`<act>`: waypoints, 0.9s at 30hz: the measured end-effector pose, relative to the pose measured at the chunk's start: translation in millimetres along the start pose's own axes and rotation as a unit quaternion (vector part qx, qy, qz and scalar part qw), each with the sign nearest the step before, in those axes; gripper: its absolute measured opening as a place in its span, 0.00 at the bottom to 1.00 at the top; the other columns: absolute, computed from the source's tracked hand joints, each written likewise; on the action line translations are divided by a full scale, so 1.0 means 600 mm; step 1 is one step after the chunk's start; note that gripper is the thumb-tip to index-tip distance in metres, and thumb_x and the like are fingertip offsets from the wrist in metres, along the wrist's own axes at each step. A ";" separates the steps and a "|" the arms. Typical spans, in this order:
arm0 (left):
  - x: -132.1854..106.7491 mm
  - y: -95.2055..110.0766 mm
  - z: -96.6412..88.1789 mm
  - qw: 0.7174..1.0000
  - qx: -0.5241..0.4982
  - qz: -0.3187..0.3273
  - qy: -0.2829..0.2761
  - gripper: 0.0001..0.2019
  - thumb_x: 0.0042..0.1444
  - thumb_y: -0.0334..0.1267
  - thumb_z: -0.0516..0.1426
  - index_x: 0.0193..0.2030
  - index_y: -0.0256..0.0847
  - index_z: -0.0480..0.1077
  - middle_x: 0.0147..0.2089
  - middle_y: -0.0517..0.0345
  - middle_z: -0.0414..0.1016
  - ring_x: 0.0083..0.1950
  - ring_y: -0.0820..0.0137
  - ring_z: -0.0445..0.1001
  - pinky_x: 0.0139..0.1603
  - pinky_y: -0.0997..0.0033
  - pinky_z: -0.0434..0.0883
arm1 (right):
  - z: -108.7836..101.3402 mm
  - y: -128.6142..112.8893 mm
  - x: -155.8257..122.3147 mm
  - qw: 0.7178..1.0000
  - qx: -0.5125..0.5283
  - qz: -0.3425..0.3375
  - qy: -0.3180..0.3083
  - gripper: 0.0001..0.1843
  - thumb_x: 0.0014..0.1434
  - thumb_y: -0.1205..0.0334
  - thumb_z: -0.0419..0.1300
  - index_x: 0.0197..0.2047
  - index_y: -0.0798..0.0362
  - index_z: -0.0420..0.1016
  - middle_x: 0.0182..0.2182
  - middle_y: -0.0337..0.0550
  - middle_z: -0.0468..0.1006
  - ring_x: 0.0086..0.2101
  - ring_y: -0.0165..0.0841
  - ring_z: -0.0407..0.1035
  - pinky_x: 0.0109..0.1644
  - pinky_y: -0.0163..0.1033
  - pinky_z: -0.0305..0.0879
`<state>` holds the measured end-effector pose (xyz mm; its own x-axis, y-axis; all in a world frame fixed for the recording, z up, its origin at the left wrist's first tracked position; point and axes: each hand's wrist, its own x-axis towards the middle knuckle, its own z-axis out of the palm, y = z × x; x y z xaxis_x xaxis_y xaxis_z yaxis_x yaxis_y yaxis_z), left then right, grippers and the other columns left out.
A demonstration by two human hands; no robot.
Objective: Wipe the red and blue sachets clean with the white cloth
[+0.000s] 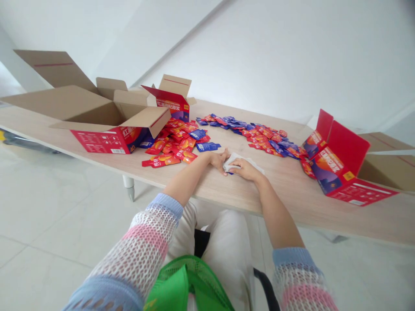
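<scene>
Near the front edge of the table, my right hand [245, 169] is closed on a white wipe [232, 159], pressing it down. A sliver of a blue sachet [231, 173] shows beneath the wipe and my fingers; most of it is hidden. Just to the left, my left hand [218, 161] lies low on the table with its fingers spread, next to the wipe and the covered sachet. A loose blue sachet [208, 147] lies flat beyond my left wrist. Red and orange sachets [162, 160] are heaped to the left of my left hand.
A large open carton [102, 140] stands at the left, with a smaller red box [173, 106] behind it. Blue and red sachets [231, 123] form a curved row across the table [292, 190]. Another open red box [337, 166] sits at the right, touching the row's end.
</scene>
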<state>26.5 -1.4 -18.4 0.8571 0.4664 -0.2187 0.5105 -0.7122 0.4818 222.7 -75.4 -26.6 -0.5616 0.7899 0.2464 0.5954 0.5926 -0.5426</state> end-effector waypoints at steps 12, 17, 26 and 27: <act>-0.011 0.005 -0.021 0.998 0.038 -0.006 -0.046 0.70 0.32 0.57 0.66 0.71 0.29 0.26 0.72 0.40 0.23 0.72 0.57 0.29 0.69 0.64 0.39 | -0.012 0.043 -0.024 0.994 0.081 0.072 0.020 0.16 0.50 0.54 0.64 0.40 0.53 0.81 0.38 0.41 0.81 0.38 0.38 0.73 0.46 0.40 0.66; -0.017 0.010 -0.026 0.994 0.076 -0.022 -0.075 0.68 0.37 0.62 0.62 0.70 0.30 0.22 0.71 0.39 0.17 0.72 0.57 0.26 0.69 0.62 0.39 | -0.019 0.054 -0.028 0.987 0.023 0.136 0.080 0.16 0.50 0.54 0.65 0.42 0.51 0.81 0.39 0.40 0.81 0.39 0.38 0.73 0.46 0.39 0.65; -0.006 0.004 -0.005 0.997 -0.072 -0.011 0.020 0.51 0.53 0.66 0.48 0.72 0.34 0.30 0.73 0.48 0.34 0.73 0.63 0.36 0.69 0.66 0.43 | -0.024 0.049 -0.033 0.979 -0.058 0.170 0.099 0.14 0.52 0.56 0.64 0.43 0.48 0.81 0.41 0.38 0.80 0.40 0.38 0.72 0.45 0.37 0.63; -0.005 0.001 0.000 0.992 -0.116 -0.009 0.048 0.51 0.54 0.65 0.48 0.72 0.33 0.29 0.73 0.47 0.39 0.72 0.64 0.41 0.68 0.67 0.46 | -0.024 0.050 -0.033 0.982 -0.050 0.157 0.089 0.14 0.52 0.56 0.64 0.43 0.48 0.81 0.40 0.38 0.81 0.40 0.38 0.72 0.45 0.36 0.63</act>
<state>24.1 -3.4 -17.3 0.8318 0.5336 -0.1527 0.4867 -0.5691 0.6628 260.0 -71.0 -36.2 -0.2369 0.9462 0.2206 0.7814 0.3205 -0.5354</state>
